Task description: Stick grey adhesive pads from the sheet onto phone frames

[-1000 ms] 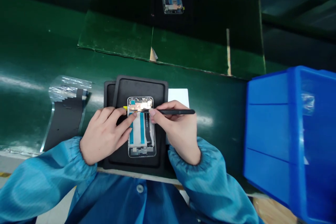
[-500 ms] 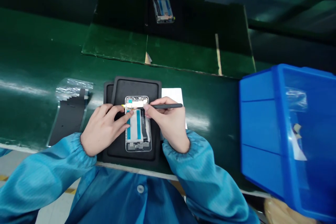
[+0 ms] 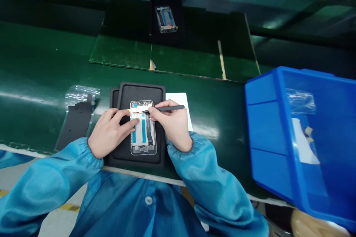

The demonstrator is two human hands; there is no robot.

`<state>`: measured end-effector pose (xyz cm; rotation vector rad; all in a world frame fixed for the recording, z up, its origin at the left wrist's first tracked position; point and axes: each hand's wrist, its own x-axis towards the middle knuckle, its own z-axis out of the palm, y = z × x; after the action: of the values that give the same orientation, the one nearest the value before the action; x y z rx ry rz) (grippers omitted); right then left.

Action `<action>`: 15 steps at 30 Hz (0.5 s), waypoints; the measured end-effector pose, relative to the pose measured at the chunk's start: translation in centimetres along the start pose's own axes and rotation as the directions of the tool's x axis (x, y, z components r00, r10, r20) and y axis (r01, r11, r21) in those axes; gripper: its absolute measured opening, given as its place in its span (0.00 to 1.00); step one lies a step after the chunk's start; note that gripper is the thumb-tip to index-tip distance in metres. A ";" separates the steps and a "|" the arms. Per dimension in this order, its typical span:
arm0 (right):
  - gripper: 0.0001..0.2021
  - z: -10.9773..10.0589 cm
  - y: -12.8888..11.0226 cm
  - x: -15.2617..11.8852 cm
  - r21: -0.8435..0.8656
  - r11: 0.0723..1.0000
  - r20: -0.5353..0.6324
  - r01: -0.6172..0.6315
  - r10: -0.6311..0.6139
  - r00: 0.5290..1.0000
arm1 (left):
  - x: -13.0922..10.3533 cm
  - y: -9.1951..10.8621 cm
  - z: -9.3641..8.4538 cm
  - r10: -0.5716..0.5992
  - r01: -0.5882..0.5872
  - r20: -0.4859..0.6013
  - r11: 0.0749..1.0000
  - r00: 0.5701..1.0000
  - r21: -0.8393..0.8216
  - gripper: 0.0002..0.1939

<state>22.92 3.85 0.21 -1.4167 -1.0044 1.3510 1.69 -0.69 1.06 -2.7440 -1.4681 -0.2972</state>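
An opened phone [image 3: 140,133] lies upright in line with my view on a black tray [image 3: 160,137], its inner parts and blue strips showing. My left hand [image 3: 108,131] rests at the phone's left side, fingers apart, one fingertip on the inner parts and another by a small yellow tab at the edge. Between the fingers of my right hand [image 3: 175,124] is a dark pen-like tool [image 3: 171,107]. Its tip points left at the upper part of the phone, where fingers partly hide it.
Left on the green table [image 3: 36,118] lie dark sheets on clear film [image 3: 76,122]. White paper [image 3: 182,100] sticks out behind my right hand. A blue bin [image 3: 267,126] stands at the right. Farther back, another opened phone [image 3: 166,19] lies on a dark tray.
The camera view has shifted a little. My hands keep their places at the phone, and the tool stays near its upper part, now tilted slightly more.
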 end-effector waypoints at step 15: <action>0.13 -0.9 1.5 -2.1 0.215 0.955 -0.332 0.204 -0.125 0.935 | -2.3 1.2 -0.3 -0.552 0.555 0.074 0.831 0.831 -0.032 0.23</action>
<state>23.62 1.39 -0.73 -1.2773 -0.7002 1.0434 1.38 -3.26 1.04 -2.3052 -2.2857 -0.2555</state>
